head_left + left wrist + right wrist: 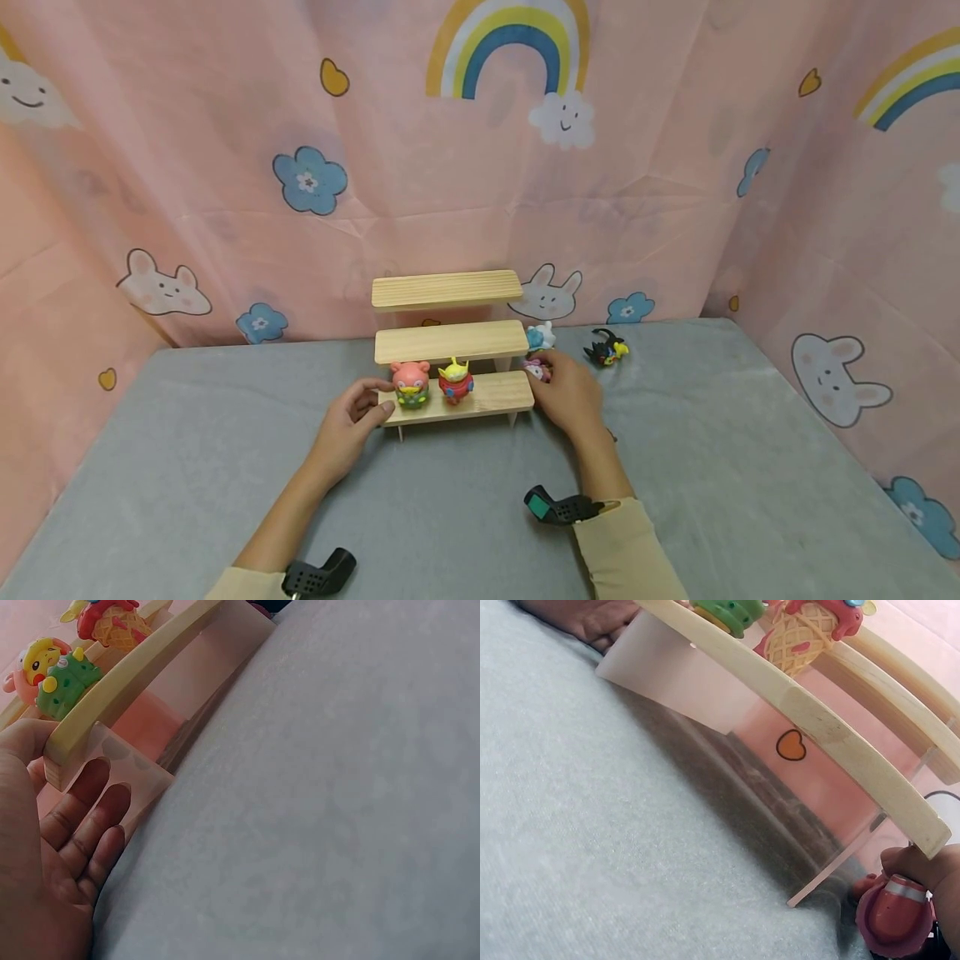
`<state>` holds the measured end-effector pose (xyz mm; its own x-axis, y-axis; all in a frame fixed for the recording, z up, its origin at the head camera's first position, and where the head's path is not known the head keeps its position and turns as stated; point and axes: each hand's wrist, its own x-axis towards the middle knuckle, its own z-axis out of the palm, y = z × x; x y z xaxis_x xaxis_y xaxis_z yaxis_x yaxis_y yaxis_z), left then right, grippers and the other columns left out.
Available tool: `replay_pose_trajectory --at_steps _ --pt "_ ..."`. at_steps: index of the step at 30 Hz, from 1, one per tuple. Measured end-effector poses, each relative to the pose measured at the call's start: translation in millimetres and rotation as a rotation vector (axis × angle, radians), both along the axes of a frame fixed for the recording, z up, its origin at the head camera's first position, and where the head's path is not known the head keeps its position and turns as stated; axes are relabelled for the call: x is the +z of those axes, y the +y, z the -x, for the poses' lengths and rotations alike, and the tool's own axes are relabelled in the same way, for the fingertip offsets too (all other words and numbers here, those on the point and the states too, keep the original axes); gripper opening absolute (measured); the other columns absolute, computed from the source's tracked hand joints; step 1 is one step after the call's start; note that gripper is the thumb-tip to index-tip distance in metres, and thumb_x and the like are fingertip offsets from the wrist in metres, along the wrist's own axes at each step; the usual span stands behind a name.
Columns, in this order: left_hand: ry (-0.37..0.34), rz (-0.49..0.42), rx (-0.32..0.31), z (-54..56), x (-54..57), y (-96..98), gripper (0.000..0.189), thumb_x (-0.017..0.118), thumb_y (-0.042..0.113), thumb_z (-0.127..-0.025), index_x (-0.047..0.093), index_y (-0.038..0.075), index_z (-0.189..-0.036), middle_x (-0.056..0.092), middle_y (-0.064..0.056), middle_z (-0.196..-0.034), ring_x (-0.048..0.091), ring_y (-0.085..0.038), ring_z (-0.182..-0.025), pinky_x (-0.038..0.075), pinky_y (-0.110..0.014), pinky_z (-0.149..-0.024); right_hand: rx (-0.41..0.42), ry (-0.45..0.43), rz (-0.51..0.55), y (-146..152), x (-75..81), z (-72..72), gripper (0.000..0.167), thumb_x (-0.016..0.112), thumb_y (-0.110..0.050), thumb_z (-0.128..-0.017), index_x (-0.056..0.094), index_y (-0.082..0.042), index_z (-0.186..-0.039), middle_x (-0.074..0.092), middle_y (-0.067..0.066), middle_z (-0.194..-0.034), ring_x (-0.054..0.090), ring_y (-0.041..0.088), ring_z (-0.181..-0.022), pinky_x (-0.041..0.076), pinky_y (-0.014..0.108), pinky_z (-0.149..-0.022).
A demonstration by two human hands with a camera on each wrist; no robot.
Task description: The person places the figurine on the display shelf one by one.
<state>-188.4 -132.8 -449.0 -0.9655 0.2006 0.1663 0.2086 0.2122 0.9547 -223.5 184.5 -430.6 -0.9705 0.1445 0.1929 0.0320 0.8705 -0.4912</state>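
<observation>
A three-tier wooden display stand (450,343) with clear supports stands on the cloth. My left hand (345,429) touches the left end of its lowest board, with loosely bent fingers beside the clear support in the left wrist view. Near those fingertips sits a figurine in a pink hood and green outfit (411,385). To its right on the same board is a yellow-topped figurine with a red body (456,382) and waffle-cone base. My right hand (570,393) pinches a pink and purple figurine (896,919) by the board's right end; fingers partly hide it.
A white and blue figurine (540,336) stands behind my right hand. Farther right lies a black and yellow figurine (607,348). Grey cloth (750,467) covers the table, and a pink patterned curtain (645,208) hangs right behind the stand.
</observation>
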Motion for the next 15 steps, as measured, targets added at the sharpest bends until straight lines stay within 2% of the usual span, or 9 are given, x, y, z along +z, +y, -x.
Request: replay_pose_trajectory --at_steps 15 --pt "-0.003 -0.009 -0.004 0.3 0.3 0.3 0.027 0.060 0.015 -0.101 0.059 0.002 -0.124 0.064 -0.012 -0.093 0.056 -0.007 -0.080 0.048 -0.025 -0.076 0.004 -0.007 0.002 0.4 1.3 -0.3 0.042 0.069 -0.042 -0.088 0.072 -0.014 -0.120 0.074 0.010 -0.104 0.063 0.024 -0.082 0.045 0.037 -0.064"
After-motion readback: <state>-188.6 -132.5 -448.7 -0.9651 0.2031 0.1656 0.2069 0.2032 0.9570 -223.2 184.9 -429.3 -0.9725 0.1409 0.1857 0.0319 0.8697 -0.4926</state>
